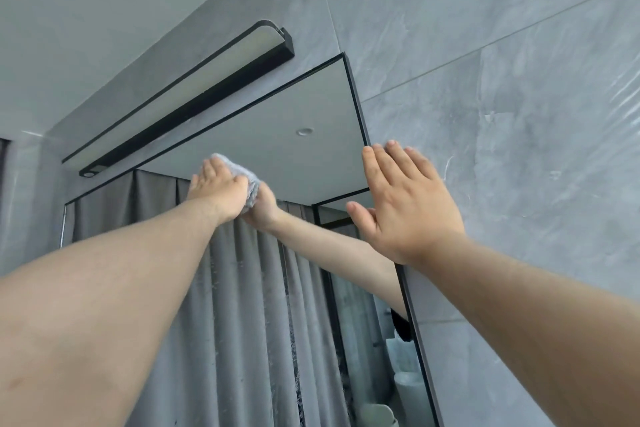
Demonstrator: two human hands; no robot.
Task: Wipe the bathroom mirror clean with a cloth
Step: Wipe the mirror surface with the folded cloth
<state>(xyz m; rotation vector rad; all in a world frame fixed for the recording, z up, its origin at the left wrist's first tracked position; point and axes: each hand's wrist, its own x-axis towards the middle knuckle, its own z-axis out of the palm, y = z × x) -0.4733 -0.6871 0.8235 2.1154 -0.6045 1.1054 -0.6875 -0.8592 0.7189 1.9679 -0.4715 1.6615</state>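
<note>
1 mirror (pixel 294 156) w/ thin black frame on grey wall (pixel 519 97). 1 grey cloth (pixel 252 181), bunched up, is on the glass near the top, at 9 o'clock from the middle. 2 hands: L hand (pixel 221 189) lies flat on the cloth, fingers straight, pressing it to the glass. R hand (pixel 405 205), at 3 o'clock of cloth, is open & flat on mirror's R edge. 1 long black lamp (pixel 180 101) at 11 o'clock.

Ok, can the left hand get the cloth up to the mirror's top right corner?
Likely yes, though it is a stretch. The left hand presses the cloth on the mirror below that corner, with bare glass between. The right hand lies flat on the right edge lower down, out of the way.
</note>
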